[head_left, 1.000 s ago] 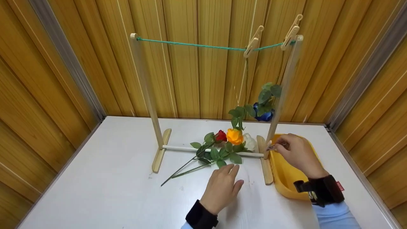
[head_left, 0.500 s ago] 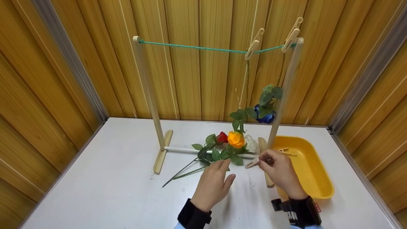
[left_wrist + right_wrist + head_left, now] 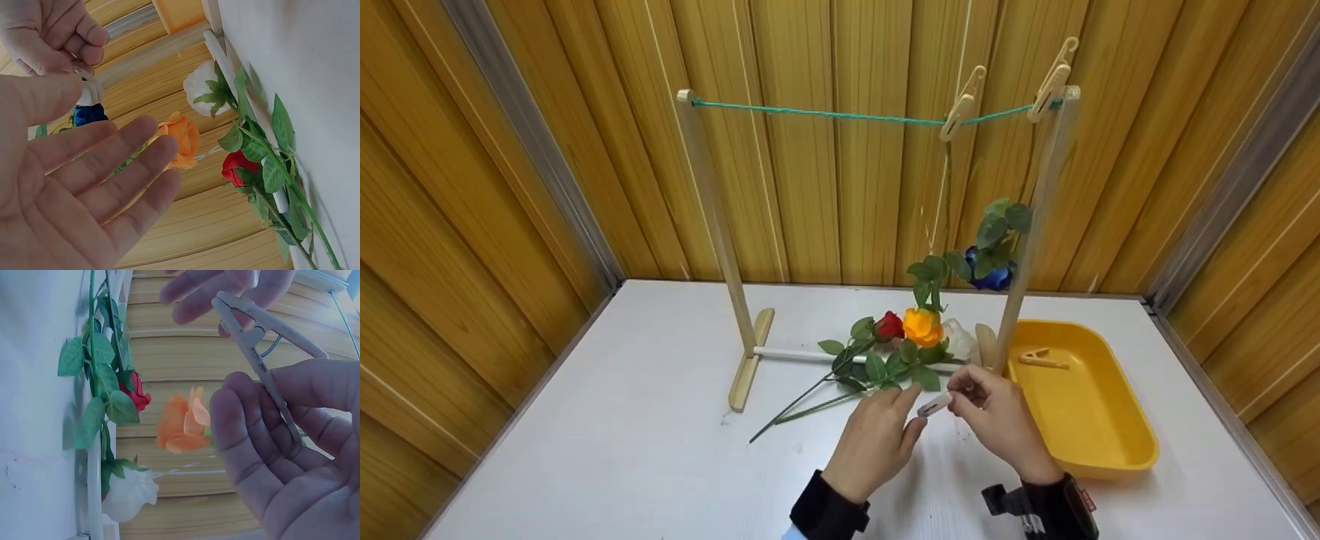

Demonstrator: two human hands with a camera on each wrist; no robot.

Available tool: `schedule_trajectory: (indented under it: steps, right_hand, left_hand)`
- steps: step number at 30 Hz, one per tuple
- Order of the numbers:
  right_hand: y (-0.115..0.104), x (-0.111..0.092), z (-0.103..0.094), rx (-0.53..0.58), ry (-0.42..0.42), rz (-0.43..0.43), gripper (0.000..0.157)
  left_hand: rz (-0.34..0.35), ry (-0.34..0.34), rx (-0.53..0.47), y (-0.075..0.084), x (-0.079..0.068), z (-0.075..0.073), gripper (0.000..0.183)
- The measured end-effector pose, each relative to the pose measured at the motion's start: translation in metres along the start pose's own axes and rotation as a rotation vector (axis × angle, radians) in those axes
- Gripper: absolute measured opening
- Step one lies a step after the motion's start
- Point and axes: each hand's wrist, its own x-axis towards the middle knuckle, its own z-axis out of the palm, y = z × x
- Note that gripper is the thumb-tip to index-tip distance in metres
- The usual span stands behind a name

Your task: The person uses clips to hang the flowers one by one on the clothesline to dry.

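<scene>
Between thumb and fingers, my right hand (image 3: 997, 416) pinches a pale clothespin (image 3: 256, 354), its nose pointing toward my left hand (image 3: 874, 435). The left hand is spread with extended fingers, its thumb tip close beside the clothespin in the left wrist view. Just beyond the hands, a red rose (image 3: 889, 325) and a white rose (image 3: 130, 495) lie on the table with their green stems toward the front left. An orange rose (image 3: 922, 328) hangs head down from the green line (image 3: 825, 114) by a clothespin (image 3: 958, 116). Further right hangs a blue rose (image 3: 990, 271), under another clothespin (image 3: 1048, 91).
The line runs between two wooden posts (image 3: 720, 232) on flat feet, joined low down by a white rod (image 3: 795, 353). At the right a yellow tray (image 3: 1147, 454) holds one more clothespin (image 3: 1042, 361). Wood-patterned walls (image 3: 795, 210) enclose the white table (image 3: 622, 420).
My right hand has come out of the yellow tray with a clothespin and moved left to beside my left hand. The left hand shifted slightly and remains spread.
</scene>
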Motion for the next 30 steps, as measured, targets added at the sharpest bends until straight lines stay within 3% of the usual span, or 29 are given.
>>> schedule_trajectory:
  steps: [6,14,19,23,30]
  right_hand:
    - [-0.0022,-0.0019,0.006,0.028,0.035,-0.049,0.018]
    - [-0.0046,-0.0026,0.006,0.087,0.054,-0.093,0.018]
    - [-0.0059,-0.0024,0.0023,0.173,-0.027,-0.028,0.016]
    - [-0.0056,-0.0017,0.0,0.259,-0.133,0.008,0.025]
    - [-0.002,-0.0009,-0.0015,0.327,-0.24,-0.044,0.052]
  left_hand:
    - [0.042,0.009,-0.031,-0.0026,-0.0012,0.0004,0.012]
    - [0.016,-0.006,-0.096,-0.0015,0.0011,-0.0035,0.003]
    - [0.003,0.005,-0.106,-0.002,0.0026,-0.0042,0.008]
    - [-0.001,0.023,-0.095,-0.003,0.0021,-0.004,0.01]
    - [-0.01,0.007,-0.084,-0.0033,0.0023,-0.0033,0.012]
